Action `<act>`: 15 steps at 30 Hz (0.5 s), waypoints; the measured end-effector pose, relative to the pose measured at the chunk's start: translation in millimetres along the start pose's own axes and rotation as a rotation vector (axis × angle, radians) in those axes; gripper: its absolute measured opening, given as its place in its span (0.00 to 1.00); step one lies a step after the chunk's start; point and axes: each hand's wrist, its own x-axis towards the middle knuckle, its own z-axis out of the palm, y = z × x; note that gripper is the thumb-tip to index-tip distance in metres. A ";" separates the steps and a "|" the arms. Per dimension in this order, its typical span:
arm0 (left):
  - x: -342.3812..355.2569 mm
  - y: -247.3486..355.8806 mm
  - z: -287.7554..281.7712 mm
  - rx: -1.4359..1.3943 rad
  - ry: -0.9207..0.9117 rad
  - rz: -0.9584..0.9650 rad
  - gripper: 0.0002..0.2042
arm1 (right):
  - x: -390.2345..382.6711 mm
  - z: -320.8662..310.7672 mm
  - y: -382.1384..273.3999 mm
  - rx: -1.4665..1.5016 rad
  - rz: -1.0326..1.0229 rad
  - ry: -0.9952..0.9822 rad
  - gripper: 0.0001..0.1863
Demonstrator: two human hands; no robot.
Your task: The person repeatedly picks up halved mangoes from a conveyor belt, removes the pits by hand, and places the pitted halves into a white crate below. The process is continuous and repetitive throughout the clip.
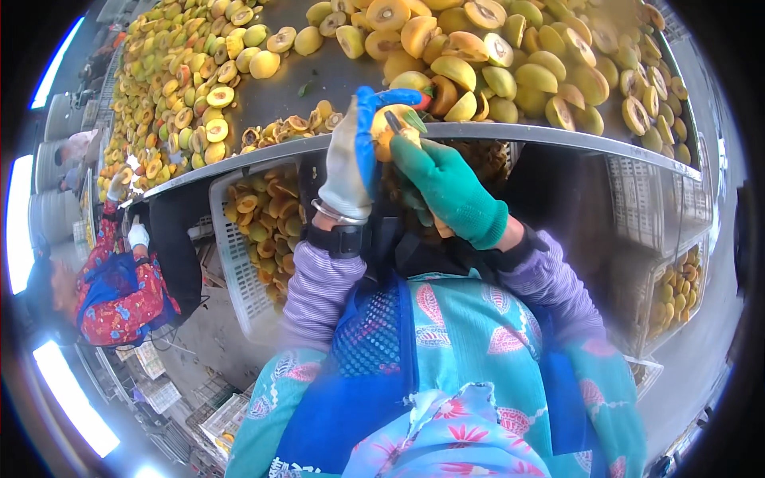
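Nearest, the left hand (355,155), gloved in white and blue, was curled round one piece of yellow fruit (382,146); the right hand (454,190), in a green glove, gripped one small dark tool (393,123), its tip at the fruit. The piece sat between both hands, by the table's near edge. It looked light and firm, probably slippery where cut and easily bruised, so its skin side seemed the better hold. Left, below the table (510,132), stood one white crate (237,280) of fruit pieces. On top lay fruit halves (538,78), too many to count. Farther left was one co-worker (119,307), two gloved hands showing.
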 end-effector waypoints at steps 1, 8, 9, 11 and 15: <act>-5.1 6.7 -10.1 0.056 0.005 0.066 0.28 | -1.9 -0.9 0.2 -0.098 0.050 -0.071 0.23; -39.3 51.9 -185.3 1.308 -0.185 -0.042 0.19 | -11.6 -37.6 23.5 -0.022 0.209 -0.011 0.19; -26.3 58.4 -187.2 1.424 -0.057 -0.128 0.21 | -9.3 -38.2 27.7 0.059 0.219 0.015 0.18; 37.1 68.2 -181.9 1.464 0.202 -0.254 0.25 | 0.7 -28.5 30.7 0.098 0.205 -0.004 0.17; 159.3 -10.6 -228.7 1.788 0.408 -0.093 0.31 | 2.0 -11.4 17.8 0.025 0.203 -0.062 0.17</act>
